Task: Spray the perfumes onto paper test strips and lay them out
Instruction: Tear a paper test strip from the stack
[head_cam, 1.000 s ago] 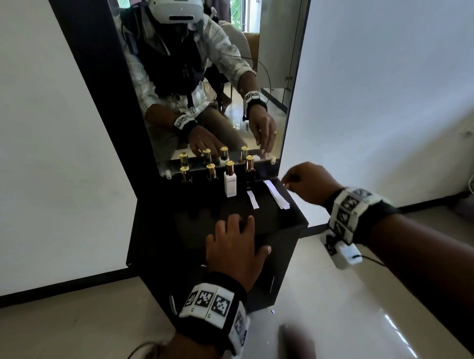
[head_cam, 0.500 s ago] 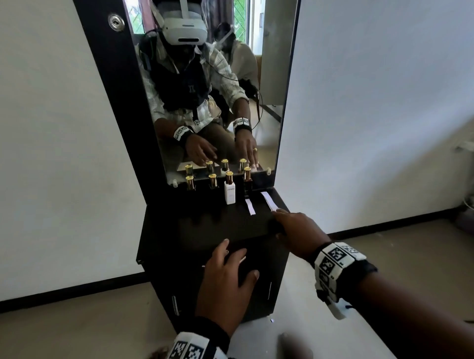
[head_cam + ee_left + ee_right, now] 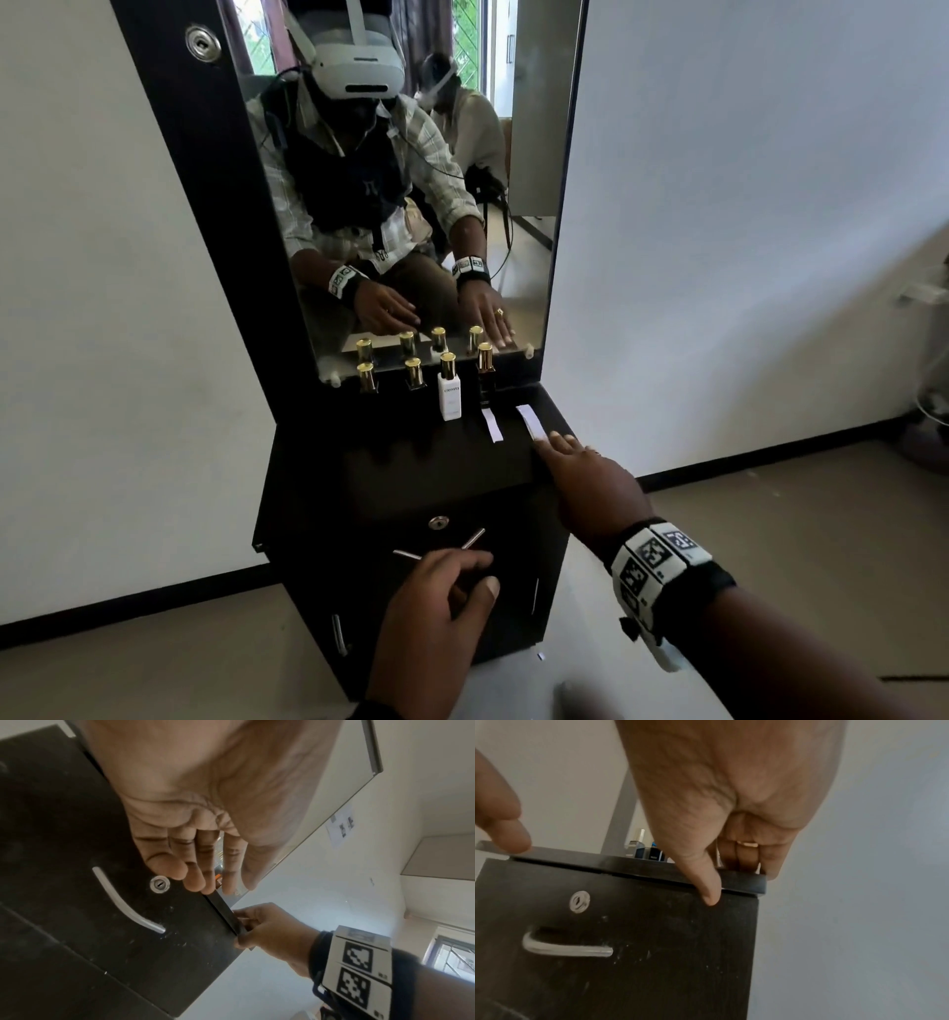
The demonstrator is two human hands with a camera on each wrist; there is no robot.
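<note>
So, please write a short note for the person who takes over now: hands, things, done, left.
Left hand: loosely curled in front of the drawer, holds nothing.
Right hand: fingers flat on the cabinet top's right front corner, touching the right strip's near end.
Four bottles stand by the mirror.
Done: the left strip lies before the rightmost bottle.
Left: whether either strip is sprayed cannot be told; three bottles have no strip.

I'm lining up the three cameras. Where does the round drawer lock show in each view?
Head: drawer lock, lower centre, above the left hand.
Left wrist, left of centre, beside the fingers.
Right wrist, left of centre.
Shared landmark: the metal drawer handle.
</note>
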